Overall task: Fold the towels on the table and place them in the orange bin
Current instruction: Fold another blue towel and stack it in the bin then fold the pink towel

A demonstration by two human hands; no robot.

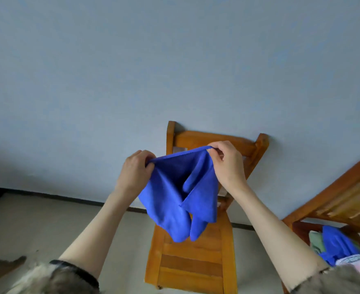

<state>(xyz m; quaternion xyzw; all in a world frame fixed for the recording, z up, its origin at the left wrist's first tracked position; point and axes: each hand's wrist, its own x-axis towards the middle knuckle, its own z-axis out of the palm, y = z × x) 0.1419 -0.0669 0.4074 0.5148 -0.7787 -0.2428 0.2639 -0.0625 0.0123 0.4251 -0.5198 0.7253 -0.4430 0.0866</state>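
A blue towel (174, 196) hangs in the air in front of me, held up by its top edge. My left hand (135, 170) pinches the left top corner and my right hand (227, 164) pinches the right top corner. The cloth droops in loose folds between and below the hands, down to about the seat of the chair behind it. At the lower right lies a pile of more towels (340, 247): a blue one on top, a green one beside it and a pink one at the edge. No orange bin is in view.
A wooden chair (196, 262) stands against the pale blue wall (132, 71), straight behind the towel. A second wooden piece of furniture (344, 198) slants in at the right, over the towel pile. Grey floor spreads to the left.
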